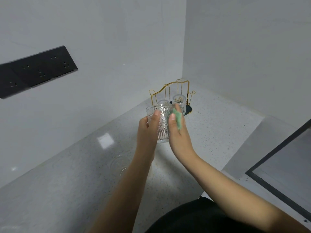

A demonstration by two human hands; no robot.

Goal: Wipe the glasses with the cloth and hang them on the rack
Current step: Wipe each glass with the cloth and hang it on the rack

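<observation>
I hold a clear embossed glass (pixel 161 121) upright above the counter. My left hand (pixel 148 130) grips its left side, thumb on the front. My right hand (pixel 178 132) presses a green cloth (pixel 178 119) against the glass's right side, pinching the cloth between thumb and fingers. Behind them stands a gold wire rack (pixel 173 93) on a dark tray, with two glasses upside down on its pegs: one (pixel 179 100) at the right, one (pixel 164 102) partly hidden by the held glass.
Another clear glass (pixel 120 165) sits on the speckled counter (pixel 210 132) under my left forearm, hard to make out. A black socket panel (pixel 37 69) is on the left wall. A dark-framed edge (pixel 276 187) borders the counter at the right.
</observation>
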